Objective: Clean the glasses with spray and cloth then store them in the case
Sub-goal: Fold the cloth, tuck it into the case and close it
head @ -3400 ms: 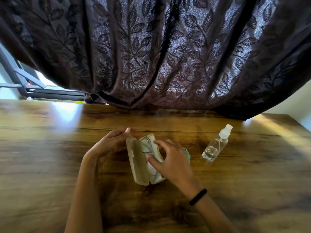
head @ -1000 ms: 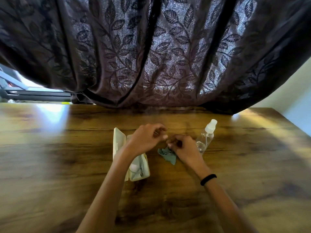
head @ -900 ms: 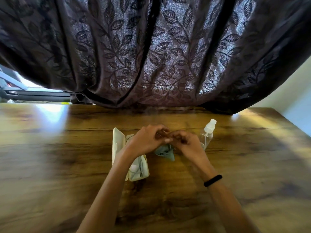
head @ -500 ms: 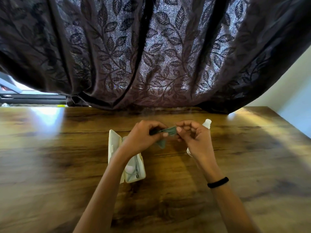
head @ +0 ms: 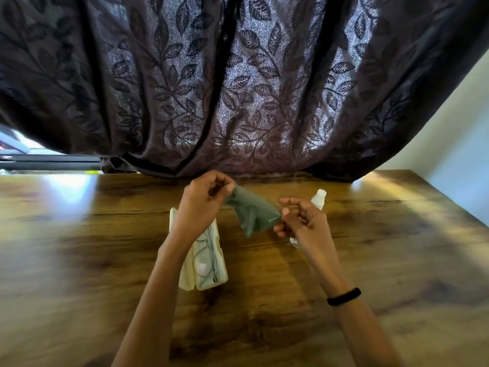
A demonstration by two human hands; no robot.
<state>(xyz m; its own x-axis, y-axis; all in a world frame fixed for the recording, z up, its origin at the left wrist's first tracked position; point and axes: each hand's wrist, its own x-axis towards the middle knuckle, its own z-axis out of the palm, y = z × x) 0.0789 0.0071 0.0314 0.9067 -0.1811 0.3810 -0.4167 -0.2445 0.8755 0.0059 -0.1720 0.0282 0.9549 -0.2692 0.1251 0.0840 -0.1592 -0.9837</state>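
Observation:
A grey-green cleaning cloth (head: 251,213) hangs spread in the air between both hands. My left hand (head: 203,200) pinches its upper left corner. My right hand (head: 299,221) pinches its right edge. Below my left wrist a cream glasses case (head: 203,263) lies open on the wooden table (head: 79,260), with thin-framed glasses (head: 209,258) resting inside it. A clear spray bottle with a white cap (head: 318,198) stands behind my right hand, mostly hidden by it.
A dark leaf-patterned curtain (head: 238,88) hangs along the table's far edge. A window frame (head: 39,160) shows at the far left and a pale wall (head: 455,154) at the right. A black band circles my right wrist.
The cloth was lifted off the table beside the case and pulled open between both hands. My hands have moved apart. The case, glasses and bottle stayed in place.

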